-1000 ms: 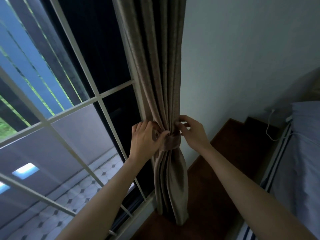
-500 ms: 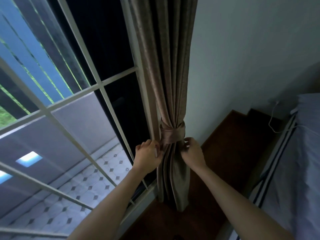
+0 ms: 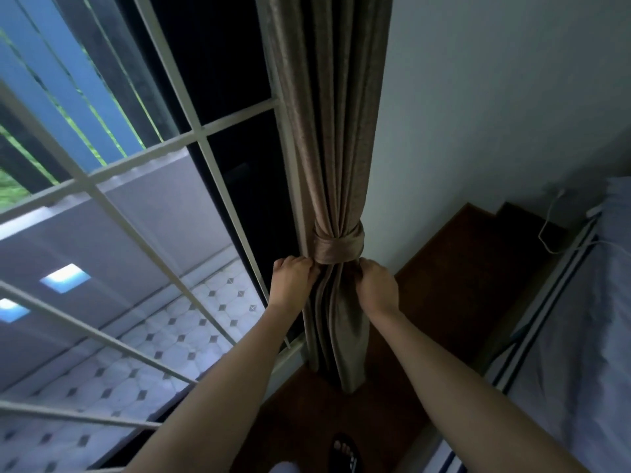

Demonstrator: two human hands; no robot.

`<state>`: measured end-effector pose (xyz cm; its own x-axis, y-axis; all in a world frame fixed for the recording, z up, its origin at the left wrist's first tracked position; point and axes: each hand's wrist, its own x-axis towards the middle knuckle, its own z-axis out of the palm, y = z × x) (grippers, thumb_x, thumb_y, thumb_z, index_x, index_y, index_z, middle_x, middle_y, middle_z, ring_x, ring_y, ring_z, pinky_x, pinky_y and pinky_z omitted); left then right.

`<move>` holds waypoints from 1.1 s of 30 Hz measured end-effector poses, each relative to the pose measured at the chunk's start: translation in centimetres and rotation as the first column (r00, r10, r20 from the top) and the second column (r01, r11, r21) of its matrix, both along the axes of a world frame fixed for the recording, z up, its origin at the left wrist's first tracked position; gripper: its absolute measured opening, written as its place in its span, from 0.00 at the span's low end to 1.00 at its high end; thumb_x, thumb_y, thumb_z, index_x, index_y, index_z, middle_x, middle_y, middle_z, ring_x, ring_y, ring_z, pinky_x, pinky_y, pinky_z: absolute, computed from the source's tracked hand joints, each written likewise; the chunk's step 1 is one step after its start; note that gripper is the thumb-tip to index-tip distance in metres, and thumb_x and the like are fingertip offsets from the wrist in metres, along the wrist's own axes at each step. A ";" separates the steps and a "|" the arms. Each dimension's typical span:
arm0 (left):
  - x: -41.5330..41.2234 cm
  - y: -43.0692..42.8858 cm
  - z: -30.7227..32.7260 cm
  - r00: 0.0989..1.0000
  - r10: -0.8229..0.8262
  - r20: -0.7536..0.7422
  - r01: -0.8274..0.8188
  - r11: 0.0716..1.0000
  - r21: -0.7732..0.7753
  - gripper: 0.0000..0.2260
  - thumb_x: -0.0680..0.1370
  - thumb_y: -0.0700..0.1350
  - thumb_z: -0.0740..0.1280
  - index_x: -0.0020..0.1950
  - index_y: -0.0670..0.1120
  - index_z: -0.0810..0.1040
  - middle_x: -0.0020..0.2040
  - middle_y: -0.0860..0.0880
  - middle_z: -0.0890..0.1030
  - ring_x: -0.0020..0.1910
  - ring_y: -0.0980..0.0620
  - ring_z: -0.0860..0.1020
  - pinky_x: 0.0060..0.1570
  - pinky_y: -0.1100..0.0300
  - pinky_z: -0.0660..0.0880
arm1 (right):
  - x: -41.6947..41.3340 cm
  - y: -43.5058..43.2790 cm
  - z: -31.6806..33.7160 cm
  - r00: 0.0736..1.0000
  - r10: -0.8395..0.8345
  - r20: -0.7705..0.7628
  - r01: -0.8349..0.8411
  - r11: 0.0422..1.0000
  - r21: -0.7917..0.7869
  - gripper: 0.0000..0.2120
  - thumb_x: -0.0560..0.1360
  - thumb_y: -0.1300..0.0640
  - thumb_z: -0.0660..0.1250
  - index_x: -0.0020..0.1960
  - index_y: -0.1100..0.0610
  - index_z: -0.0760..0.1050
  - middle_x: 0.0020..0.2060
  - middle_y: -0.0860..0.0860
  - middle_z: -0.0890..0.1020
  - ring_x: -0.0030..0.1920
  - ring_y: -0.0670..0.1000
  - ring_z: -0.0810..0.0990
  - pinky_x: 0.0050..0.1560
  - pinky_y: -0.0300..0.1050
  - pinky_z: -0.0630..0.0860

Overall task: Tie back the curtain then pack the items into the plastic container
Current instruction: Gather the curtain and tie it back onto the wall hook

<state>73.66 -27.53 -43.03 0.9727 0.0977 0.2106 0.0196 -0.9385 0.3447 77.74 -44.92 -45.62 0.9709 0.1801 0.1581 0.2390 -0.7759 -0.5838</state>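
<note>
A beige-brown curtain [image 3: 327, 124] hangs gathered in folds beside the window. A band of the same fabric, the tie-back [image 3: 338, 245], is wrapped tightly around it. Just below the band, my left hand [image 3: 293, 283] grips the curtain's left edge with curled fingers. My right hand [image 3: 375, 285] grips the folds on the right side at the same height. The lower curtain [image 3: 339, 339] hangs loose down to the floor. No plastic container or items to pack are in view.
A window with white bars [image 3: 143, 186] fills the left side, with a tiled balcony floor [image 3: 191, 329] outside. A bed with grey bedding [image 3: 587, 353] stands at right, a white cable [image 3: 549, 230] by the wall. Dark wooden floor [image 3: 444, 302] lies below; a sandalled foot [image 3: 345, 454] shows at the bottom.
Both hands have slid down from the tie-back to the curtain just beneath it. The band now shows fully wrapped around the curtain.
</note>
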 end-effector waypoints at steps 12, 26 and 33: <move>-11.7 4.1 -4.9 0.967 0.086 -0.238 -0.080 0.996 0.032 0.11 0.80 0.49 0.61 0.58 0.49 0.78 0.51 0.50 0.81 0.52 0.48 0.77 0.51 0.56 0.68 | -8.4 0.7 -4.3 0.930 -0.083 -0.358 0.009 0.979 -0.204 0.17 0.80 0.43 0.58 0.49 0.56 0.76 0.43 0.52 0.81 0.42 0.53 0.80 0.43 0.51 0.80; -53.3 18.1 -6.5 0.734 0.623 -0.271 -0.641 0.767 0.027 0.25 0.81 0.57 0.56 0.74 0.46 0.64 0.74 0.46 0.66 0.74 0.49 0.62 0.72 0.51 0.55 | -39.4 21.7 -7.6 0.669 0.540 -0.510 -0.731 0.601 -0.323 0.38 0.78 0.34 0.54 0.77 0.60 0.56 0.77 0.54 0.60 0.78 0.57 0.52 0.74 0.59 0.56; -78.0 20.2 -4.3 0.393 0.862 -0.320 -0.889 0.446 0.109 0.28 0.81 0.59 0.54 0.77 0.46 0.58 0.77 0.44 0.58 0.77 0.46 0.54 0.74 0.48 0.49 | -58.5 31.1 -6.8 0.402 0.785 -0.472 -0.908 0.275 -0.316 0.38 0.78 0.35 0.54 0.78 0.59 0.53 0.78 0.54 0.57 0.78 0.57 0.50 0.75 0.59 0.54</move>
<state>-4.35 -7.36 -47.31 0.3453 0.9329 -0.1022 0.9232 -0.3181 0.2155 19.24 -13.81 -52.45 0.2084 0.8993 -0.3846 0.8696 -0.3503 -0.3480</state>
